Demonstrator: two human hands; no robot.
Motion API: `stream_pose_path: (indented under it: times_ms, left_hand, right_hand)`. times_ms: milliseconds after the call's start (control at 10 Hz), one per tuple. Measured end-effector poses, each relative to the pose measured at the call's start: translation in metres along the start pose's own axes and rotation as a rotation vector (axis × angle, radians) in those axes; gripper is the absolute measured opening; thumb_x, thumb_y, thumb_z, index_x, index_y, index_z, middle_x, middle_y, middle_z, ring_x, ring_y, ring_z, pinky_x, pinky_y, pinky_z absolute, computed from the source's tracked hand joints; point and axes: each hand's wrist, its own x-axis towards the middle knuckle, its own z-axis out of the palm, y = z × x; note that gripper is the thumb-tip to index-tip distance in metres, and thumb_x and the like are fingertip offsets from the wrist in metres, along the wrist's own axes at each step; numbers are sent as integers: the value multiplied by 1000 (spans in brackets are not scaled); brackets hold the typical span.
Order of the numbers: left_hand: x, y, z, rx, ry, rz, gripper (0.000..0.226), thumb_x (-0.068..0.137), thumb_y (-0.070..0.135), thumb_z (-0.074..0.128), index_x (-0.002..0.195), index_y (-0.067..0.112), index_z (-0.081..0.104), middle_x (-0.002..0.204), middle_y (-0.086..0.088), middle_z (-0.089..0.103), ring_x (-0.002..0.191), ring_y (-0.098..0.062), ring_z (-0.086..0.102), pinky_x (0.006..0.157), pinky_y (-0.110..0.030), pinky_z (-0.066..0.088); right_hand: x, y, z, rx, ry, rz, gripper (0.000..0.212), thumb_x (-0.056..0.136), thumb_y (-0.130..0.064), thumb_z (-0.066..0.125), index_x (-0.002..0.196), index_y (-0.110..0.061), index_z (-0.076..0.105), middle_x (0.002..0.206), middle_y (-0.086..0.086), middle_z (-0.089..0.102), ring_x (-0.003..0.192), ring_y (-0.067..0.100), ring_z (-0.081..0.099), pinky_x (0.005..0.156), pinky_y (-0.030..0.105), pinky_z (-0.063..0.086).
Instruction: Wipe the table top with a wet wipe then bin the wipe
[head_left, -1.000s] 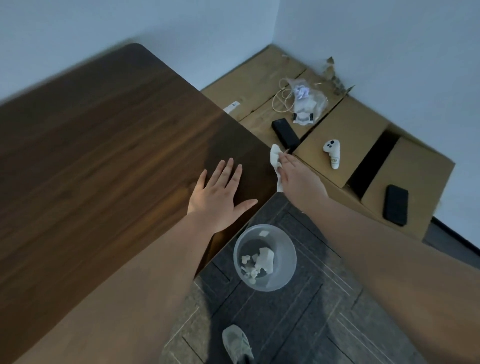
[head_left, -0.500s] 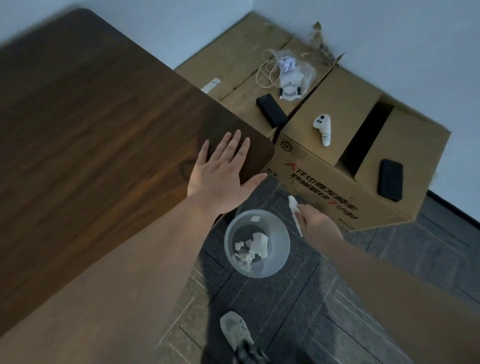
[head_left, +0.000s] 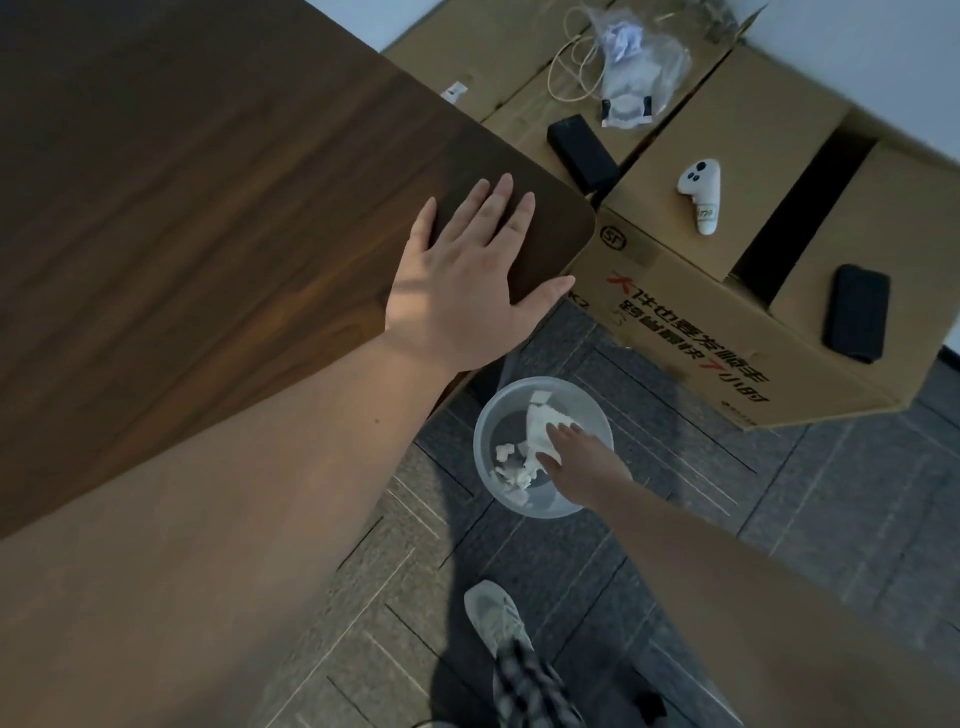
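Note:
My left hand (head_left: 462, 286) lies flat, fingers apart, on the near right corner of the dark wooden table top (head_left: 208, 208). My right hand (head_left: 582, 467) reaches down into the clear round bin (head_left: 524, 506) on the floor. The white wet wipe (head_left: 540, 428) sits between its thumb and fingertips, inside the bin's rim. Several crumpled white wipes (head_left: 511, 470) lie at the bottom of the bin.
Cardboard boxes (head_left: 753, 130) stand right of the table, bearing a white controller (head_left: 702, 195), two black devices (head_left: 583, 151) (head_left: 856, 312) and a plastic bag with a cable (head_left: 634, 73). My shoe (head_left: 498, 621) is on the grey carpet tiles (head_left: 831, 519) below the bin.
My right hand carried the wipe from the table's corner edge down and left to the bin. The view tilted downward. My left hand stayed flat on the table.

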Motion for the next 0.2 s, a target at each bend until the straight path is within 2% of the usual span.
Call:
stream_pose_path:
  times_ms: [200]
  left_hand:
    - [-1,2,-4,20,-56,1,79,88,70,17,152,24,8,161,2,4,147,-12,-1,118,-44,-1]
  right_hand:
    - [-30,-12,-32,77,-6,-80,51,103,-32,33,149,-16,22,155,3,29,141,25,28,111,38,25]
